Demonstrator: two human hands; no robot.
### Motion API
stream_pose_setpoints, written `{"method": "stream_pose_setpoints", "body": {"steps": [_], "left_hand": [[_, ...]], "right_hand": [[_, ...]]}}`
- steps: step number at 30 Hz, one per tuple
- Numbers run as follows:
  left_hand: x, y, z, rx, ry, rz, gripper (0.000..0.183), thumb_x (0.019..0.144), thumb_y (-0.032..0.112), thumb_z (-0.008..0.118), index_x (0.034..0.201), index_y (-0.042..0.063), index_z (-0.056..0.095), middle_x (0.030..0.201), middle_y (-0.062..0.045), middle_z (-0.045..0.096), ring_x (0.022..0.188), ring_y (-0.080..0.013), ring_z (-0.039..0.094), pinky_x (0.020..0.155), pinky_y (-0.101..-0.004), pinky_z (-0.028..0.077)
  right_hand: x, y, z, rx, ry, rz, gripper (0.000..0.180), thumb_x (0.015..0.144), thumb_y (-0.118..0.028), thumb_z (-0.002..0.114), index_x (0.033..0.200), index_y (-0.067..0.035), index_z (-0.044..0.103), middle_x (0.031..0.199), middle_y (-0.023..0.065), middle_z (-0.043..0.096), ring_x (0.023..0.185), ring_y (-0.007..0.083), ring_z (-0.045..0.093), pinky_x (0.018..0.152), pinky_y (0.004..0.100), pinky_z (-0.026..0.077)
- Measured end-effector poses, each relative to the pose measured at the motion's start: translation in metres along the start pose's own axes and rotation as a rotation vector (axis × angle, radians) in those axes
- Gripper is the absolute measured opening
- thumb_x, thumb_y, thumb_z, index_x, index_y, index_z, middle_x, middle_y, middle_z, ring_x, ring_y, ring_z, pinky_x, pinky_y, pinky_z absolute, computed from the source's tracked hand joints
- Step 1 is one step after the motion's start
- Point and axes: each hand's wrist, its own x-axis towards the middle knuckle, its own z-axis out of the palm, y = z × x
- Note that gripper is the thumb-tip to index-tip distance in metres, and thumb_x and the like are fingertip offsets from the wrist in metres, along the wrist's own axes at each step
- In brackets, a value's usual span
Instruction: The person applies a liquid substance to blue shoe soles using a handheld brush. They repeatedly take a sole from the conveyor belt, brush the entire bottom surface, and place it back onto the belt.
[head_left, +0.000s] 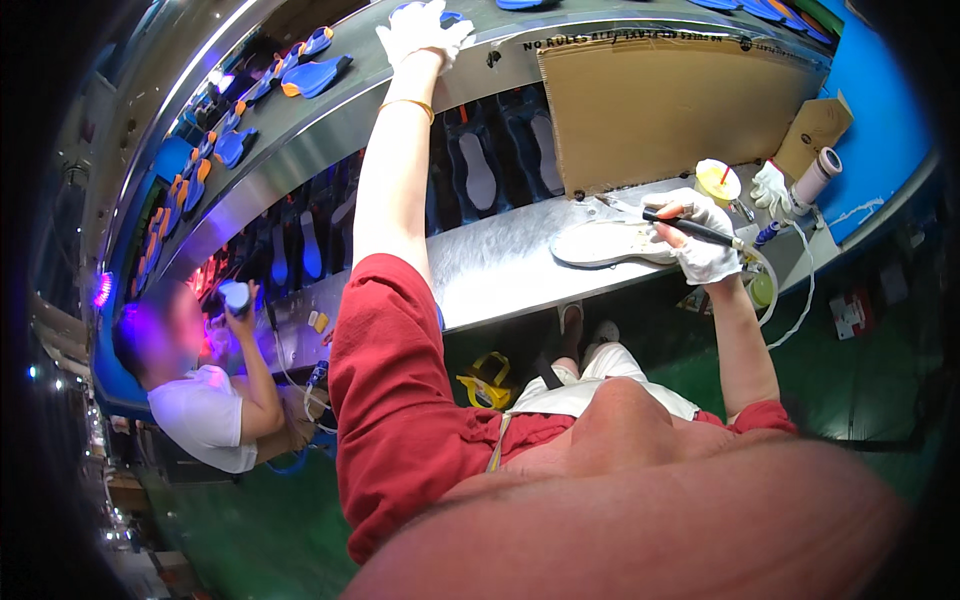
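Observation:
My left hand (425, 34), in a white glove, reaches up to the green conveyor belt and rests over a blue shoe last or form that it mostly covers; whether the fingers grip it is not clear. My right hand (697, 232), gloved with some fingertips bare, holds a black pen-shaped handle (694, 227) joined to a pale tube. At its far end a thin metal tip (616, 203) points left over the steel bench. A white shoe (611, 244) lies on its side or sole on the bench, its right end beside my right hand.
Blue and orange forms (315, 76) line the belt (360, 45). Shoe soles (478, 172) stand in racks below. A cardboard sheet (667, 112), a lidded yellow cup (718, 181), a spare glove (770, 187) and a pink bottle (817, 176) are at the right. A co-worker (202, 405) sits at the left.

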Motion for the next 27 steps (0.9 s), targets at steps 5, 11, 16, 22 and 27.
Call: {"method": "stream_pose_setpoints", "body": {"steps": [5, 11, 16, 22, 27], "left_hand": [[-0.015, -0.016, -0.02, -0.153, -0.117, 0.172, 0.052, 0.079, 0.059, 0.059, 0.101, 0.013, 0.067, 0.103, -0.011, 0.066, 0.091, -0.0275, 0.062, 0.082, -0.0349, 0.048], [-0.079, -0.017, -0.102, -1.718, 0.391, 0.07, 0.03, 0.085, 0.033, 0.068, 0.099, 0.008, 0.063, 0.091, -0.006, 0.065, 0.086, -0.0201, 0.063, 0.079, -0.0334, 0.049], [-0.123, -0.046, -0.158, -2.465, 0.302, -0.297, 0.044, 0.094, 0.044, 0.046, 0.097, 0.003, 0.062, 0.102, -0.018, 0.059, 0.09, -0.0292, 0.057, 0.084, -0.0457, 0.047], [-0.253, 0.025, -0.135, -2.716, -0.663, -0.47, 0.06, 0.097, 0.045, 0.032, 0.049, 0.01, 0.04, 0.073, -0.017, 0.058, 0.058, -0.0224, 0.05, 0.055, -0.032, 0.041], [-0.362, 0.063, -0.142, -2.738, -0.815, -1.252, 0.097, 0.078, 0.08, 0.027, 0.138, 0.005, 0.037, 0.14, -0.023, 0.037, 0.129, -0.0433, 0.034, 0.104, -0.0639, 0.025]], "right_hand": [[0.001, 0.019, 0.013, 0.049, -0.069, 0.085, 0.014, 0.079, 0.001, 0.068, 0.09, -0.001, 0.059, 0.1, 0.0114, 0.063, 0.082, 0.0139, 0.063, 0.077, 0.0258, 0.051], [-0.014, 0.031, 0.007, 0.115, -0.034, 0.22, 0.021, 0.077, -0.002, 0.073, 0.095, -0.003, 0.062, 0.091, 0.0054, 0.067, 0.082, 0.0119, 0.063, 0.079, 0.0259, 0.051], [-0.024, 0.05, 0.012, 0.116, 0.127, 0.205, 0.018, 0.078, -0.002, 0.071, 0.092, -0.003, 0.06, 0.086, 0.0064, 0.065, 0.075, 0.0121, 0.062, 0.072, 0.0254, 0.051], [-0.039, 0.042, 0.039, 0.089, 0.159, 0.18, 0.017, 0.08, -0.004, 0.068, 0.091, -0.004, 0.056, 0.079, 0.0054, 0.061, 0.066, 0.0118, 0.06, 0.063, 0.0246, 0.049], [-0.05, 0.022, 0.064, 0.177, 0.012, 0.198, 0.012, 0.076, -0.002, 0.068, 0.083, -0.005, 0.059, 0.077, 0.002, 0.061, 0.067, 0.0097, 0.058, 0.064, 0.0228, 0.048]]}}
